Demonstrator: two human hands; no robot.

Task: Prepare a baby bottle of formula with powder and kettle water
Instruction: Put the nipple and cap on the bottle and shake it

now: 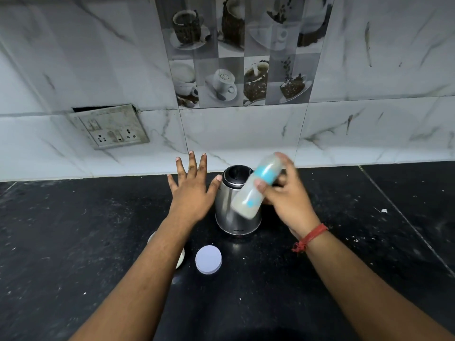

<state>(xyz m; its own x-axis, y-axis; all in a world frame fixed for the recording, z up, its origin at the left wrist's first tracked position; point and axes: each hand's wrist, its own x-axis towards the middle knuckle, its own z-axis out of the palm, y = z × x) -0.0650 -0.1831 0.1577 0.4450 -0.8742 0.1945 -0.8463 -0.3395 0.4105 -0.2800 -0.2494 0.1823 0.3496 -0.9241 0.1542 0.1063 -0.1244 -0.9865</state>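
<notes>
My right hand (pixel 286 193) grips a baby bottle (pixel 256 187) with a blue collar, tilted so its top points up and to the right. The bottle is blurred and looks milky inside. It is held in the air in front of a steel kettle (pixel 230 217) with a black lid, which stands on the black counter (pixel 98 230). My left hand (pixel 193 187) hovers with fingers spread just left of the kettle, holding nothing. Under my left forearm a white powder container (pixel 181 258) shows only at its edge. Its round pale lid (pixel 208 259) lies flat in front of the kettle.
A marble-tiled wall (pixel 246 134) rises behind the counter, with a loose switch and socket plate (pixel 110 126) at the left. A small white scrap (pixel 384 210) lies on the counter to the right.
</notes>
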